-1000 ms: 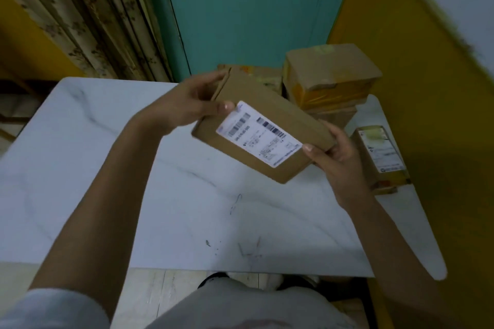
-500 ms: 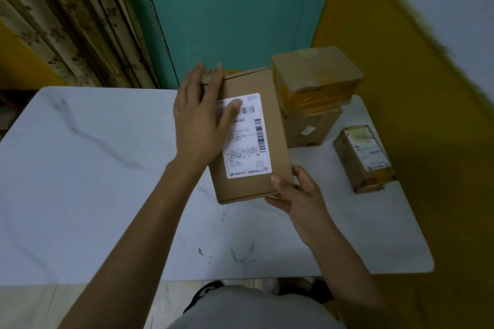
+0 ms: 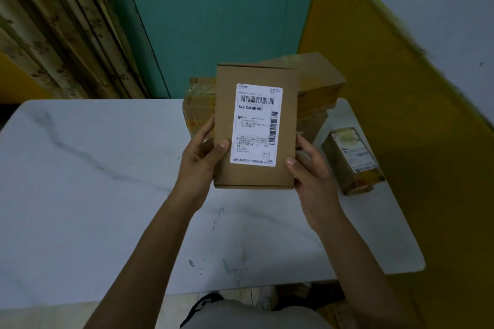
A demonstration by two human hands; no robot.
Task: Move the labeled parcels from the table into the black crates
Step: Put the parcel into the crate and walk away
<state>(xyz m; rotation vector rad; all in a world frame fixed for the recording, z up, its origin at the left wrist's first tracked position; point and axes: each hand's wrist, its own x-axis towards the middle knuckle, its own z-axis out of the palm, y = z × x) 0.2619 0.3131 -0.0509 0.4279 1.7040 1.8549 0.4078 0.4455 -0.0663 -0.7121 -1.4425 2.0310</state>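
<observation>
I hold a flat brown cardboard parcel (image 3: 256,72) upright above the white marble table (image 3: 93,181), its white shipping label facing me. My left hand (image 3: 203,157) grips its lower left edge, thumb on the front. My right hand (image 3: 307,165) grips the lower right edge. Behind it sits a stack of taped brown parcels (image 3: 318,93), partly hidden, and another parcel (image 3: 197,107) at the back. A small labeled parcel (image 3: 352,160) lies on the table to the right. No black crate is in view.
A teal door (image 3: 219,21) stands behind the table, a worn wooden frame (image 3: 61,35) to its left. A yellow wall (image 3: 414,128) runs close along the table's right edge. My shoes show below the near table edge.
The parcel has turned from tilted to upright with its label facing me. My left hand slid from the parcel's top to its lower left edge, and my right hand shifted to the right edge.
</observation>
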